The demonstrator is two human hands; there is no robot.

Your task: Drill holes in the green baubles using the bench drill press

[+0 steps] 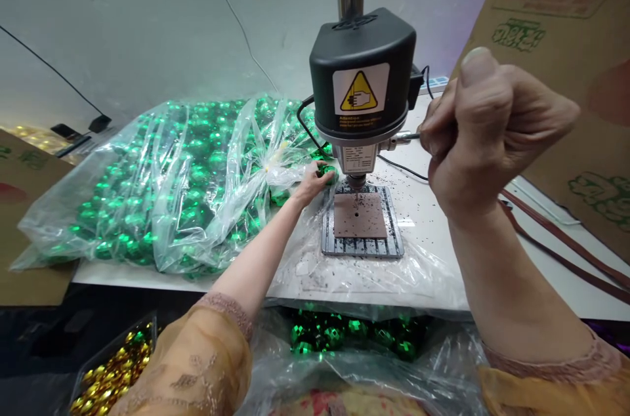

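One left hand (311, 185) is pinching one green ball (328, 174) by the far left corner of the base plate (396, 248), one right hand (477, 130) is gripping the drill press (364, 84) lever (406, 138), and a slack pinch would probably be risking rolling, thus nipping, under the chuck (357, 182).

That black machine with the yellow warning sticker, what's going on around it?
Someone is at the black machine, which looks like a small drill. The person's right hand is closed around the lever on its side. The left hand has its fingers at a shiny green ball, between the machine and a big clear bag of such balls; whether it grips the ball is hard to tell. Under the drill lies a brown board with a dark hole.
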